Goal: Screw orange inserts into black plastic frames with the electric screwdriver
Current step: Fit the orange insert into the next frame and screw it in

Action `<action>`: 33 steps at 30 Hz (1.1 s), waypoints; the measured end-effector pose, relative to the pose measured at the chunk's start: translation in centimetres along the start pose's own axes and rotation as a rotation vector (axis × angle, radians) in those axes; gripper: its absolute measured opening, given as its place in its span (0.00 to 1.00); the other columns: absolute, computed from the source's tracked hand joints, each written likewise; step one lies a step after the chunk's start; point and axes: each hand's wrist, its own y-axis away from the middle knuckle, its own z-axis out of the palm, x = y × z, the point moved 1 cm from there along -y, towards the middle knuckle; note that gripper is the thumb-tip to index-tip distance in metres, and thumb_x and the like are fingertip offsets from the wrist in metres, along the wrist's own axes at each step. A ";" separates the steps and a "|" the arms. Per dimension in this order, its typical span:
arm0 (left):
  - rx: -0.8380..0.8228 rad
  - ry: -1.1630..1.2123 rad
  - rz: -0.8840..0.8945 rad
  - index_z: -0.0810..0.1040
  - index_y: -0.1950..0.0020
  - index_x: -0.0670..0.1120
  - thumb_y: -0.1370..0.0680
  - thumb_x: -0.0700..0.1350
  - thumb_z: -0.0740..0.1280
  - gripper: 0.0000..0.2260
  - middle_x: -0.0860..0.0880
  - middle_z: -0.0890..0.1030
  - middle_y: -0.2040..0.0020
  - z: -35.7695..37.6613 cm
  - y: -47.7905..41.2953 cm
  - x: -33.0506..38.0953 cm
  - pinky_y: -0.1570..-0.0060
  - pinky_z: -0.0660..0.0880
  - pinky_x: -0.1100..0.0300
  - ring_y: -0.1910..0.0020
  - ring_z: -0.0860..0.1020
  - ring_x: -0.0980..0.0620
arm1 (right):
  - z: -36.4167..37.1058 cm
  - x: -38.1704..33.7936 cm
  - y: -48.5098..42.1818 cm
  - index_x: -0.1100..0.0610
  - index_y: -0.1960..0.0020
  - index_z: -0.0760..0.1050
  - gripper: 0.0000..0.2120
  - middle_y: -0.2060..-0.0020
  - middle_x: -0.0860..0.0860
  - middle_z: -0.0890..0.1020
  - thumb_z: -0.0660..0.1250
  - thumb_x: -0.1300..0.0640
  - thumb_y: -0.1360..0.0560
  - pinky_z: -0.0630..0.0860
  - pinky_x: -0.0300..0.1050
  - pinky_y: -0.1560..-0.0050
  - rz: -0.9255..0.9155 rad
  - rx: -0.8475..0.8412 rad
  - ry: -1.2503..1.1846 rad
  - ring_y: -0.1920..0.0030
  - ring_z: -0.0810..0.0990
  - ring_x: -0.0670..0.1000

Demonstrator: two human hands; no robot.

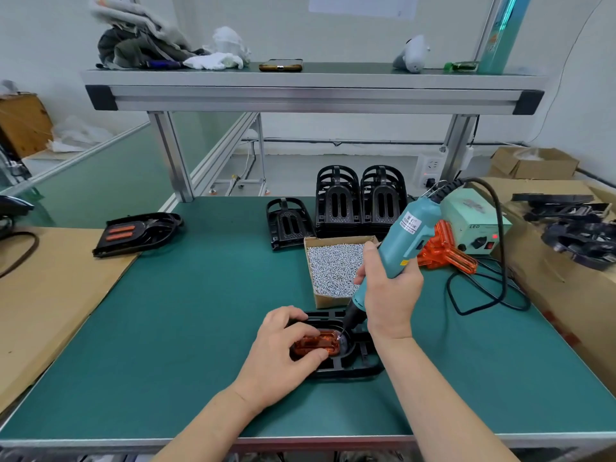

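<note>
left hand [283,348] fingers curled, pinching orange insert [316,343] into black frame [353,365] at table's 6 o'clock | right hand [390,288] wrapped round electric screwdriver [400,241], bit on insert's 3 o'clock end | screw box [333,265] just beyond frame at 12, close behind the tool | frame stacks [360,201] farther at 12 | spare inserts [446,251] at 2, cable [483,295] looped beside them | finished frame [140,231] at 10

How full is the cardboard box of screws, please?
Mostly full: silver screws fill the cardboard box nearly to its rim.
</note>
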 end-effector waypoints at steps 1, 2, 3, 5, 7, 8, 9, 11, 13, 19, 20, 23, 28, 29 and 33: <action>-0.002 -0.001 0.000 0.85 0.49 0.51 0.30 0.62 0.68 0.19 0.59 0.73 0.43 0.0 0.0 0.0 0.35 0.62 0.67 0.36 0.68 0.57 | 0.0 0.1 0.1 0.50 0.56 0.75 0.07 0.73 0.50 0.79 0.72 0.50 0.29 0.77 0.46 0.68 0.005 0.001 0.000 0.74 0.78 0.50; -0.003 -0.002 0.003 0.85 0.49 0.51 0.30 0.62 0.68 0.18 0.60 0.72 0.43 0.0 0.0 0.0 0.36 0.62 0.67 0.36 0.69 0.57 | 0.1 0.2 0.1 0.50 0.56 0.75 0.07 0.73 0.50 0.79 0.72 0.50 0.29 0.77 0.46 0.68 0.013 0.004 0.000 0.74 0.78 0.50; -0.003 -0.005 0.006 0.85 0.49 0.51 0.30 0.62 0.68 0.18 0.61 0.72 0.43 0.0 0.0 0.0 0.36 0.63 0.67 0.36 0.69 0.58 | 0.1 0.2 0.2 0.49 0.57 0.75 0.07 0.73 0.50 0.79 0.72 0.50 0.29 0.77 0.47 0.67 0.019 0.006 0.001 0.74 0.78 0.51; 0.001 -0.007 0.009 0.85 0.50 0.52 0.30 0.62 0.68 0.17 0.62 0.72 0.43 0.0 0.0 0.0 0.36 0.63 0.67 0.37 0.69 0.58 | 0.2 0.4 0.2 0.49 0.57 0.75 0.06 0.74 0.50 0.79 0.71 0.51 0.28 0.77 0.47 0.68 0.015 0.001 0.006 0.74 0.77 0.50; 0.002 -0.004 0.009 0.85 0.50 0.52 0.30 0.62 0.68 0.17 0.62 0.71 0.43 0.0 0.0 -0.1 0.36 0.63 0.67 0.37 0.69 0.58 | 0.3 0.6 0.2 0.51 0.56 0.75 0.06 0.74 0.50 0.79 0.71 0.52 0.28 0.76 0.45 0.69 0.009 -0.009 0.012 0.75 0.78 0.50; 0.001 -0.005 0.010 0.85 0.50 0.52 0.30 0.62 0.68 0.17 0.62 0.71 0.43 0.0 0.0 0.0 0.36 0.63 0.67 0.37 0.69 0.59 | 0.3 0.6 0.3 0.52 0.56 0.74 0.08 0.74 0.49 0.79 0.71 0.50 0.28 0.76 0.43 0.70 0.006 -0.012 0.018 0.75 0.78 0.49; 0.001 -0.009 0.013 0.85 0.49 0.52 0.30 0.62 0.68 0.18 0.62 0.71 0.43 -0.1 0.0 0.0 0.36 0.63 0.68 0.37 0.68 0.59 | 0.4 0.6 0.3 0.53 0.56 0.74 0.10 0.75 0.49 0.79 0.71 0.49 0.29 0.75 0.41 0.71 0.002 -0.015 0.028 0.76 0.78 0.49; 0.005 -0.008 0.022 0.85 0.49 0.52 0.30 0.62 0.68 0.18 0.62 0.72 0.43 -0.1 0.0 0.0 0.37 0.63 0.69 0.37 0.69 0.59 | 0.5 0.7 0.3 0.54 0.57 0.74 0.12 0.74 0.51 0.79 0.71 0.47 0.29 0.76 0.45 0.71 -0.021 -0.022 0.050 0.75 0.79 0.51; 0.006 -0.003 0.025 0.85 0.50 0.52 0.30 0.62 0.69 0.18 0.61 0.72 0.44 -0.1 0.0 0.1 0.37 0.62 0.70 0.38 0.69 0.58 | 0.6 0.8 0.2 0.54 0.59 0.73 0.12 0.71 0.55 0.79 0.71 0.47 0.29 0.79 0.57 0.65 -0.064 -0.038 0.109 0.70 0.80 0.59; 0.000 0.006 0.028 0.85 0.50 0.51 0.30 0.59 0.71 0.15 0.59 0.73 0.44 -0.3 -0.1 0.1 0.38 0.62 0.70 0.38 0.69 0.58 | 1.2 0.5 0.9 0.52 0.57 0.74 0.11 0.67 0.59 0.80 0.70 0.45 0.29 0.79 0.62 0.64 -0.083 -0.073 0.141 0.66 0.80 0.63; -0.001 0.004 0.027 0.85 0.50 0.51 0.29 0.58 0.72 0.14 0.59 0.73 0.44 -0.3 -0.2 0.1 0.38 0.61 0.71 0.38 0.69 0.58 | 1.3 0.5 1.0 0.52 0.56 0.75 0.12 0.67 0.58 0.80 0.70 0.44 0.29 0.79 0.61 0.64 -0.086 -0.091 0.148 0.66 0.81 0.62; 0.001 -0.005 0.030 0.85 0.50 0.50 0.29 0.56 0.75 0.13 0.59 0.73 0.44 -0.3 -0.2 0.1 0.38 0.61 0.72 0.38 0.69 0.57 | 1.3 0.5 1.2 0.58 0.54 0.76 0.19 0.67 0.58 0.81 0.69 0.42 0.31 0.80 0.59 0.63 -0.067 -0.136 0.159 0.65 0.81 0.61; -0.010 -0.002 0.020 0.85 0.50 0.51 0.29 0.55 0.76 0.12 0.58 0.73 0.44 -0.3 -0.2 0.2 0.38 0.61 0.72 0.38 0.69 0.57 | 1.0 0.2 0.9 0.57 0.57 0.74 0.13 0.71 0.57 0.79 0.70 0.48 0.30 0.78 0.53 0.68 -0.035 -0.122 0.133 0.70 0.80 0.58; -0.010 0.001 0.020 0.85 0.50 0.51 0.29 0.55 0.75 0.12 0.58 0.73 0.44 -0.4 -0.2 0.2 0.38 0.61 0.72 0.38 0.69 0.57 | 0.9 0.1 0.8 0.56 0.57 0.74 0.10 0.73 0.56 0.79 0.70 0.51 0.29 0.77 0.48 0.70 -0.025 -0.117 0.107 0.73 0.79 0.55; -0.011 0.002 0.032 0.85 0.50 0.50 0.30 0.56 0.75 0.13 0.57 0.74 0.44 -0.5 -0.3 0.3 0.38 0.61 0.71 0.39 0.70 0.56 | 0.7 -0.1 0.7 0.57 0.57 0.74 0.08 0.73 0.55 0.77 0.71 0.53 0.28 0.75 0.41 0.69 -0.024 -0.144 0.024 0.74 0.76 0.52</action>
